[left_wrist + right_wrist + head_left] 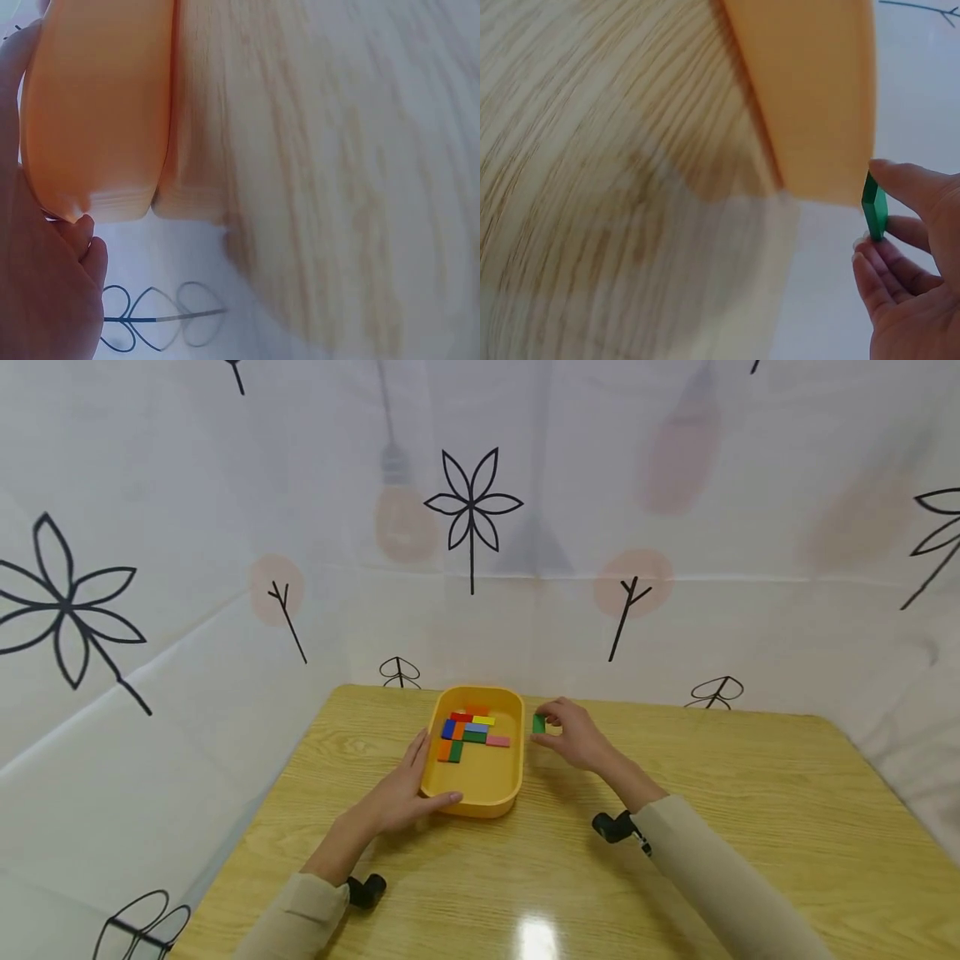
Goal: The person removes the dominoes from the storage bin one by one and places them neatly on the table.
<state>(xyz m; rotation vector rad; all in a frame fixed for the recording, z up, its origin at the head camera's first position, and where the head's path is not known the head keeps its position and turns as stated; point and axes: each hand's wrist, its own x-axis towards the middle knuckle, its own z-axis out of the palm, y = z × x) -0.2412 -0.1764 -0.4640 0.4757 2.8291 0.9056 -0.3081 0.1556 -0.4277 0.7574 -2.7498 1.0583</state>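
A yellow oval tray (pixel 480 797) sits on the wooden table (pixel 750 827) and holds several flat coloured blocks (pixel 471 731) in its far half. My left hand (pixel 408 785) grips the tray's near left rim, thumb along the front wall; the left wrist view shows the tray's wall (pixel 97 112) against the palm. My right hand (pixel 573 735) pinches a small green block (pixel 538 723) just right of the tray, above the table. In the right wrist view the green block (pixel 874 208) stands between thumb and fingers beside the tray's outer wall (pixel 810 90).
A white cloth with black leaf and flower drawings (pixel 472 506) surrounds the table on the left, back and right. Bare wood lies right of the tray and along the near edge, with a glare spot (pixel 536 935).
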